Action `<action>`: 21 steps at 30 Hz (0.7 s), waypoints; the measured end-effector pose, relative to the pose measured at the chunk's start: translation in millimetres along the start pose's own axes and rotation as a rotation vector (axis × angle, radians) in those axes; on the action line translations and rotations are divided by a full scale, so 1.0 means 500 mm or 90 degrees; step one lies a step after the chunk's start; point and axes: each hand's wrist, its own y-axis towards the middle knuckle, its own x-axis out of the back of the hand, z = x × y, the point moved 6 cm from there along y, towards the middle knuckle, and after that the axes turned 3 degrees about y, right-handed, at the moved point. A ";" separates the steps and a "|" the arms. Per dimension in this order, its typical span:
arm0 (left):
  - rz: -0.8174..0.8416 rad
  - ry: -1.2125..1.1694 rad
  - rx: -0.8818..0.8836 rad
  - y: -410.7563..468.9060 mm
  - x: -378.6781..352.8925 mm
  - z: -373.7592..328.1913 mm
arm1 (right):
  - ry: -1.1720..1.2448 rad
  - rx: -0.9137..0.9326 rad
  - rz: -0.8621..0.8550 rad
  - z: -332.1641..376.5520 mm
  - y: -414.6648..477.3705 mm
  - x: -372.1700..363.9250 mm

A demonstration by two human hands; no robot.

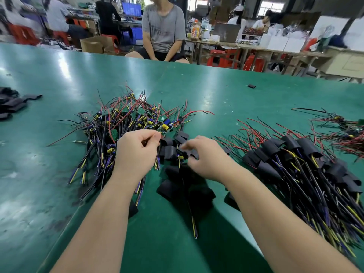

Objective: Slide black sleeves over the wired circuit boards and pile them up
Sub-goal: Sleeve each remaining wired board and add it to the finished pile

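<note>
judged about midway. done: a big sleeved pile (291, 160) just right of the loose sleeves (171, 152), black tubes on, wires fanned toward the near edge. left to do: a tangled heap of bare boards (126, 123) left of and behind the loose sleeves, plus a smaller bare tangle (342, 131) much farther right of them. spare sleeves (11, 105) well to the left, one stray sleeve (251, 86) far behind.

left hand (137, 150) just left of the loose sleeves, fingers curled tight, pinching held wires (157, 164), ends hanging below the fist; board end hidden. right hand (204, 158) over the loose sleeves, fingers bent and blurred; grip on a sleeve impossible to tell.

no tray or bin on the green table (59, 75); everything in open heaps. cardboard box (92, 46) far behind, contents unseen.
</note>
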 end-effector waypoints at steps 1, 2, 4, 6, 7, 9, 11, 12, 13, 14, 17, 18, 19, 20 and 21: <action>-0.005 -0.003 -0.002 0.001 0.000 0.001 | -0.028 -0.013 0.001 0.001 0.013 -0.008; -0.009 -0.004 -0.003 0.001 0.001 0.001 | -0.050 -0.029 0.016 0.000 0.026 -0.019; -0.017 -0.004 -0.005 0.000 0.002 0.002 | -0.091 -0.064 0.034 -0.005 0.047 -0.034; -0.025 -0.004 -0.008 -0.001 0.002 0.001 | -0.133 -0.089 0.008 -0.008 0.063 -0.032; -0.028 -0.004 -0.010 0.000 0.002 0.001 | -0.140 -0.099 0.002 -0.008 0.069 -0.030; -0.033 -0.003 -0.014 0.001 0.002 0.000 | -0.144 -0.109 0.012 -0.005 0.078 -0.031; -0.037 -0.004 -0.020 0.000 0.002 -0.001 | -0.165 -0.095 0.027 0.003 0.085 -0.031; -0.039 -0.003 -0.023 -0.001 0.003 -0.003 | -0.172 -0.091 0.041 0.005 0.089 -0.032; -0.042 -0.001 -0.028 -0.002 0.004 -0.005 | -0.170 -0.094 0.057 0.005 0.091 -0.032; -0.045 0.000 -0.033 -0.003 0.005 -0.008 | -0.168 -0.098 0.068 0.005 0.092 -0.032; -0.050 -0.002 -0.037 -0.003 0.006 -0.010 | -0.137 -0.108 0.071 0.004 0.089 -0.025; -0.049 -0.005 -0.035 -0.002 0.006 -0.010 | -0.119 -0.110 0.057 0.002 0.085 -0.019; -0.045 -0.009 -0.035 -0.001 0.006 -0.010 | -0.081 -0.123 0.041 -0.005 0.077 -0.012; -0.039 -0.013 -0.038 -0.001 0.005 -0.011 | -0.021 -0.140 0.028 -0.012 0.067 -0.004; -0.034 -0.016 -0.041 -0.001 0.005 -0.012 | 0.054 -0.155 0.018 -0.019 0.053 0.002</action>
